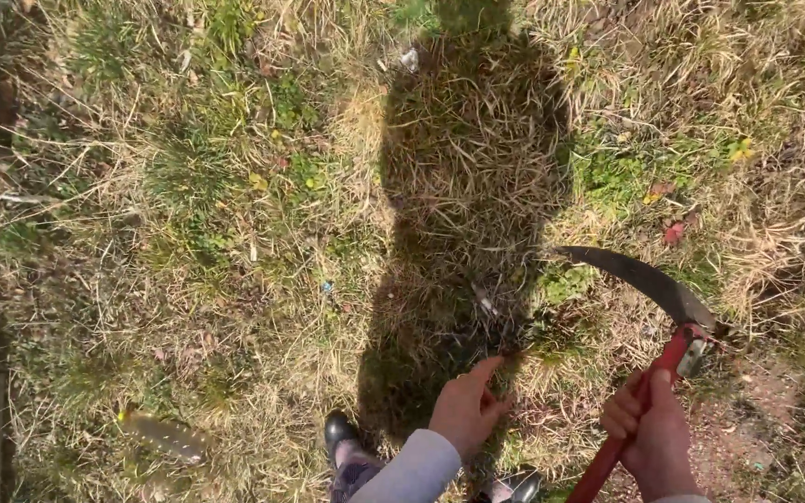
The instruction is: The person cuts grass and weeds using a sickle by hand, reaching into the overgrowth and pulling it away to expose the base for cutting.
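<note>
The right hand (pixel 652 430) is closed in a fist around the red handle of a sickle with a curved dark metal blade (pixel 640 279), gripping it low on the shaft, with the handle running up and away from the fist to a pale metal collar where the blade begins. The blade arcs up and to the left of that hand, its tip pointing toward the shaded patch ahead of the left hand. The left hand (pixel 468 410), coming out of a light grey sleeve (pixel 412 475), reaches forward with the forefinger and thumb drawn together at a thin tuft of dry brown grass stalks (pixel 507 356); it seems to pinch the stalks, though the shadow there makes the contact hard to confirm. The two hands sit near each other, the left a little further left and slightly ahead, with the tuft between them and below the blade. Just behind the left hand, toward the person, two black shiny shoes (pixel 339 430) show on the ground. All around lies a mix of straw-coloured dry grass and low green weeds (pixel 235 205), and the person's long dark shadow (pixel 472 186) stretches straight ahead of the hands.
</note>
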